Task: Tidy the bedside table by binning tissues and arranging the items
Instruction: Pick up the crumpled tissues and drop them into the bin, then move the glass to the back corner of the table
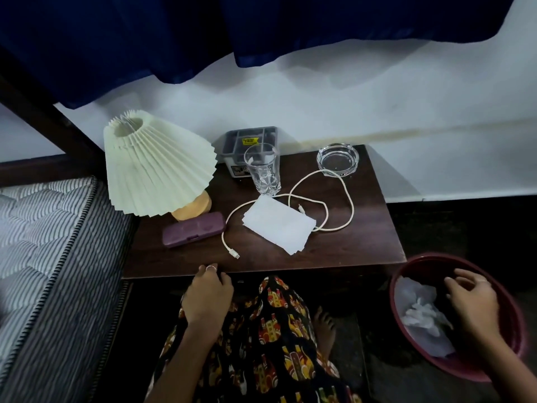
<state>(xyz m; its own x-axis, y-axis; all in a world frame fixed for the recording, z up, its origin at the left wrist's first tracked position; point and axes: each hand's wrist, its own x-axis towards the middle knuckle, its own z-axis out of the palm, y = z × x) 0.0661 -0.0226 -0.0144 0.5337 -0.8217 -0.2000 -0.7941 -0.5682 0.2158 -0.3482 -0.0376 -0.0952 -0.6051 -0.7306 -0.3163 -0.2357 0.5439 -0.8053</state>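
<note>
Tissues (421,314) lie crumpled inside the red bin (406,274), right of the bedside table (290,257), and the right hand (472,303) hovers over them, fingers loosely spread, holding nothing. Best to let go low, inside the rim. Left hand (207,292) rests curled and empty on the table's front edge. On top, flat white sheets (277,223) and a tangled cable (334,199) wait.

Bedroom, mattress (43,228), bedside table (363,242), lamp (154,167)
</note>
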